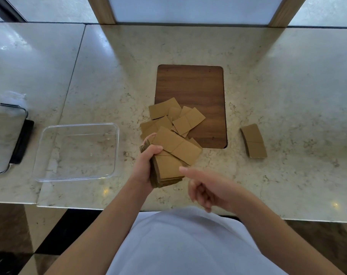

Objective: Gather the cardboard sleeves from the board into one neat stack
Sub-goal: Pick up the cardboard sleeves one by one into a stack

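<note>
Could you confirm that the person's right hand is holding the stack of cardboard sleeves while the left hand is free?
Not quite: in the head view the left hand holds the stack of cardboard sleeves, while the right hand is free beside it.

A clear plastic container (pixel 77 152) sits on the marble counter (pixel 287 92).

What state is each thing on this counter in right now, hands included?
left hand: grips stack
stack: held, top sleeve askew
loose sleeves: scattered, overlapping on board's near-left corner
wooden board: flat
separate sleeves: flat on counter
clear container: open, empty
right hand: holds nothing
</note>
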Demonstrator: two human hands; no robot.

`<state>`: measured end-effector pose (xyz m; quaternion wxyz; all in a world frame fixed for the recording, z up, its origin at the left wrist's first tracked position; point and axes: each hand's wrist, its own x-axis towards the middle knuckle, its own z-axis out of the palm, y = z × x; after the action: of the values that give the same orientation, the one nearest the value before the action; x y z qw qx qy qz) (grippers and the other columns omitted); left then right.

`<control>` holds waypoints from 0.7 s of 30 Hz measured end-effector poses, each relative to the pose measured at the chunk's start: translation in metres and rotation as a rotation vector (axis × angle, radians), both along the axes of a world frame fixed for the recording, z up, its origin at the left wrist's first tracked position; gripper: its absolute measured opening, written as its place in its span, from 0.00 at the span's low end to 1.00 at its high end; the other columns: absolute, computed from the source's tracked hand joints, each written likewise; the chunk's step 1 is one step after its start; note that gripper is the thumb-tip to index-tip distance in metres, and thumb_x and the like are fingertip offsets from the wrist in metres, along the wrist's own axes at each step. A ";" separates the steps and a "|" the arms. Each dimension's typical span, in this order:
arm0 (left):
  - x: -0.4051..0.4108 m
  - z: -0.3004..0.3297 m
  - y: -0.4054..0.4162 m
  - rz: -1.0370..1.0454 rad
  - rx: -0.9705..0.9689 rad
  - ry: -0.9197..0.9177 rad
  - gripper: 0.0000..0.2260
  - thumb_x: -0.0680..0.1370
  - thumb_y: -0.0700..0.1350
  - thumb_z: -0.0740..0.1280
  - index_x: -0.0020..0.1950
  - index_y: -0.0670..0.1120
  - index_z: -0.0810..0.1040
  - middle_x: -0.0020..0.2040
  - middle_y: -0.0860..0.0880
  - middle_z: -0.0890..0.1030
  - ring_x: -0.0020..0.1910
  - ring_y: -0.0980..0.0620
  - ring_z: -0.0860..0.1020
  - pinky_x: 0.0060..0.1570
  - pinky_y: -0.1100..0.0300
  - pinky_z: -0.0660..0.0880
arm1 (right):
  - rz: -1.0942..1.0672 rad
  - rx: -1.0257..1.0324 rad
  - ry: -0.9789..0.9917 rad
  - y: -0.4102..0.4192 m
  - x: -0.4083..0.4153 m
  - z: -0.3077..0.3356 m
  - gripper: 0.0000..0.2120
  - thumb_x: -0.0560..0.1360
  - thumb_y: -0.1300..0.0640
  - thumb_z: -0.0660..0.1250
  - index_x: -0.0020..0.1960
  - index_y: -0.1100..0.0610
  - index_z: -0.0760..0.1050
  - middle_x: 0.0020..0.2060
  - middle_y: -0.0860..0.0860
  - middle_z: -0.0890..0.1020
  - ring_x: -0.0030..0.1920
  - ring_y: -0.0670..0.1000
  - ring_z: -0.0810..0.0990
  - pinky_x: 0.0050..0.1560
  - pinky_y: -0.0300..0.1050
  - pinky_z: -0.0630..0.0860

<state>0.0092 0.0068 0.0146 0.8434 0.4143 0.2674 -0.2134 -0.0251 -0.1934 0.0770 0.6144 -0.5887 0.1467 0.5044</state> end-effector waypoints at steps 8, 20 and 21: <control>0.009 -0.001 -0.016 -0.092 -0.029 -0.024 0.27 0.68 0.43 0.73 0.68 0.50 0.78 0.59 0.40 0.85 0.50 0.40 0.85 0.43 0.45 0.83 | -0.002 -0.439 -0.707 -0.029 0.055 0.000 0.22 0.78 0.37 0.65 0.68 0.45 0.75 0.51 0.40 0.81 0.50 0.40 0.80 0.47 0.33 0.76; 0.028 0.000 -0.080 -0.193 0.109 -0.036 0.23 0.72 0.45 0.76 0.66 0.51 0.79 0.64 0.36 0.80 0.57 0.36 0.83 0.52 0.39 0.82 | -0.456 -0.080 -0.007 -0.026 0.040 -0.032 0.23 0.76 0.43 0.73 0.65 0.51 0.71 0.58 0.56 0.82 0.55 0.57 0.84 0.49 0.58 0.85; 0.028 0.000 -0.087 -0.217 0.100 -0.022 0.23 0.72 0.46 0.76 0.67 0.50 0.79 0.62 0.37 0.81 0.56 0.38 0.84 0.52 0.41 0.82 | -0.467 -0.010 0.059 -0.033 0.039 -0.034 0.24 0.76 0.43 0.72 0.66 0.52 0.70 0.59 0.58 0.81 0.57 0.60 0.84 0.48 0.60 0.85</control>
<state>0.0372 -0.0803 0.0142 0.7966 0.4846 0.2219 -0.2852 0.0134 -0.2268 0.0429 0.7071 -0.5268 0.2994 0.3646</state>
